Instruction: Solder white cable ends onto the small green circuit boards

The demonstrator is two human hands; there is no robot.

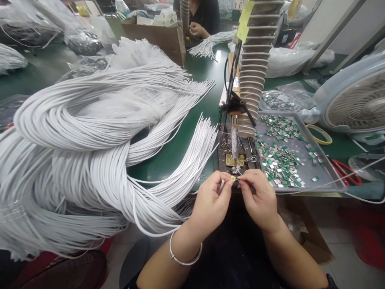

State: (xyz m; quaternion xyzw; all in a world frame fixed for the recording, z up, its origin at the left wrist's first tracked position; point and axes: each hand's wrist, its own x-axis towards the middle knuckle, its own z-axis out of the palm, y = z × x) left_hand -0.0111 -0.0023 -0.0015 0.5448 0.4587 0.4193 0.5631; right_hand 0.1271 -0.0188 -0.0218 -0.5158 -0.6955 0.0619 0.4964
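Observation:
My left hand point(214, 196) is closed in a pinch, with a short length of white cable point(221, 186) showing between its fingers. A small yellow piece point(233, 178) is at its fingertips; its kind is unclear. My right hand point(259, 196) pinches close beside it, fingertips almost touching the left ones. From the right hand a thin wire point(315, 188) runs off to the right across the tray. Between the fingertips is a tiny dark part, mostly hidden. Just beyond them, a soldering iron point(235, 138) hangs tip down in a stand over a yellow cleaning pad point(234, 160).
Bundles of white cable point(75, 120) cover the left side. A grey tray point(329, 182) of small green-and-silver boards point(281, 160) lies right, near a fan point(361, 96), a tape roll point(319, 134) and red-handled pliers point(345, 172). A ribbed hose point(255, 60) rises behind; another person point(207, 18) sits opposite.

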